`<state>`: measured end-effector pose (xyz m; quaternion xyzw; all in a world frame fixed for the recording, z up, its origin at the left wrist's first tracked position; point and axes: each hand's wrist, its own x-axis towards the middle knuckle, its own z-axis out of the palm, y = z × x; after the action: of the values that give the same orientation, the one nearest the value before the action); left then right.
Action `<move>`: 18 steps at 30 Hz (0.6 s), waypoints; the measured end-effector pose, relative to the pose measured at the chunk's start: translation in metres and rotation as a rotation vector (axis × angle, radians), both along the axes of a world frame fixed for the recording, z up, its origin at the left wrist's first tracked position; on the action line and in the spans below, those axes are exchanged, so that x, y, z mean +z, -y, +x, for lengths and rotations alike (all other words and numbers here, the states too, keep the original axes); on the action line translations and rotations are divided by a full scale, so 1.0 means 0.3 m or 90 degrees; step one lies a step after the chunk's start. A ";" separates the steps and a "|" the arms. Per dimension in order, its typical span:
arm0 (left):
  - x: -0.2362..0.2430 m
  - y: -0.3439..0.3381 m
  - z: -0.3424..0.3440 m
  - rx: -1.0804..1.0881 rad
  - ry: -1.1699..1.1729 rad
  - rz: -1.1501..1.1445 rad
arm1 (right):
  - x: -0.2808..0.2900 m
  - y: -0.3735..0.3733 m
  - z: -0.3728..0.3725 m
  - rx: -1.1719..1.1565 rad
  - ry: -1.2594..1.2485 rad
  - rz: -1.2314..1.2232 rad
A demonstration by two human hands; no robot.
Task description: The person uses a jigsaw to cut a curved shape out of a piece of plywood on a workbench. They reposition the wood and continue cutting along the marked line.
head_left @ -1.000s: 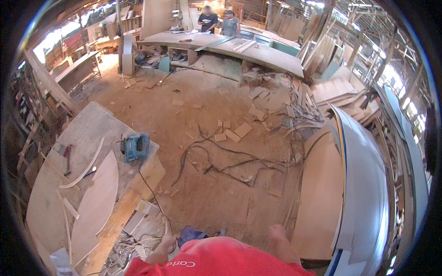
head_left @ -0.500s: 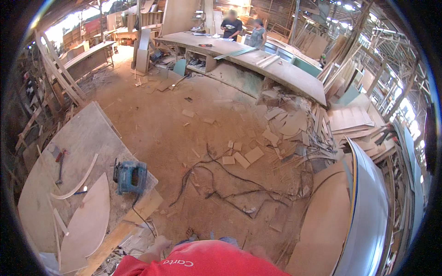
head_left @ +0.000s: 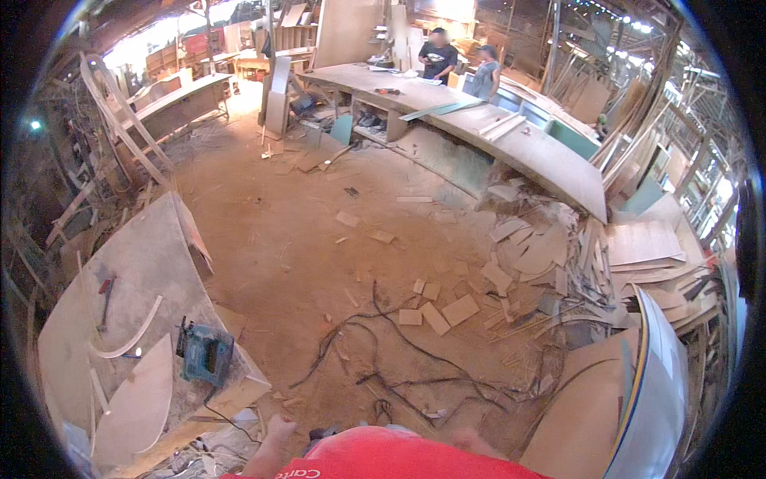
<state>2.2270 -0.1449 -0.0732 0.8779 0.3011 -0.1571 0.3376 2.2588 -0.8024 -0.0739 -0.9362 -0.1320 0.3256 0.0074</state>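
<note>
My left hand (head_left: 278,429) shows just above my red shirt (head_left: 383,457) at the bottom edge, hanging by my side with nothing seen in it. My right hand (head_left: 469,439) is a blurred patch beside the shirt, and its fingers cannot be made out. Nearest my left hand is a blue power saw (head_left: 206,356) lying on a plywood worktop (head_left: 144,263), its cord trailing off the front edge. A curved wood strip (head_left: 128,339) and a leaf-shaped plywood cut-out (head_left: 137,409) lie on the same top.
Black cables (head_left: 383,359) snake over the dirt floor among wood offcuts (head_left: 437,313). A long curved counter (head_left: 511,144) runs across the back, with two people (head_left: 459,64) behind it. Stacked boards (head_left: 646,247) and a white curved panel (head_left: 658,383) fill the right.
The view has swung left and lifted, so the worktop and saw sit nearer the frame's centre. My hands have sunk lower, close to the bottom edge.
</note>
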 end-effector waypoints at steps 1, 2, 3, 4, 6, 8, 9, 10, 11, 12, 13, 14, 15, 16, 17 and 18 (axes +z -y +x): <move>-0.009 0.022 -0.034 0.011 -0.069 -0.032 | 0.003 0.059 0.126 0.047 0.051 -0.038; -0.003 0.062 -0.072 0.021 -0.141 -0.067 | 0.011 0.103 0.246 0.038 0.100 -0.067; 0.014 0.088 -0.089 0.027 -0.153 -0.084 | 0.028 0.117 0.381 -0.234 0.145 0.010; 0.016 0.120 -0.129 0.036 -0.161 -0.103 | 0.057 0.120 0.528 -0.490 0.245 0.139; -0.004 0.205 -0.109 0.051 -0.162 -0.134 | 0.076 0.213 0.743 -0.646 0.293 0.368; 0.004 0.306 -0.124 0.107 -0.160 -0.136 | 0.072 0.221 0.893 -0.613 0.316 0.393; -0.007 0.335 -0.135 0.141 -0.152 -0.196 | 0.063 0.205 0.937 -0.593 0.325 0.410; -0.062 0.340 -0.171 0.184 -0.133 -0.249 | 0.046 0.146 0.975 -0.551 0.303 0.400; -0.096 0.350 -0.167 0.217 -0.114 -0.309 | 0.028 0.104 0.996 -0.513 0.290 0.382; -0.086 0.362 -0.153 0.199 -0.109 -0.283 | 0.005 0.064 0.998 -0.479 0.276 0.359; -0.053 0.362 -0.185 0.200 -0.110 -0.246 | -0.018 -0.046 0.964 -0.441 0.212 0.344; -0.019 0.371 -0.215 0.200 -0.113 -0.211 | -0.032 -0.134 0.913 -0.400 0.150 0.324; -0.007 0.384 -0.191 0.191 -0.129 -0.210 | -0.070 -0.137 0.860 -0.357 0.093 0.329; -0.003 0.401 -0.148 0.177 -0.138 -0.224 | -0.130 -0.093 0.791 -0.320 0.046 0.327; -0.018 0.449 -0.072 0.146 -0.142 -0.262 | -0.208 0.029 0.723 -0.271 0.020 0.273; -0.029 0.482 -0.005 0.123 -0.142 -0.293 | -0.256 0.116 0.693 -0.221 -0.013 0.224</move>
<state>2.2255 -0.2895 -0.0819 0.7225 0.3756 -0.2843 0.5061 2.4667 -0.8371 -0.1508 -0.9257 -0.0237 0.3010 0.2277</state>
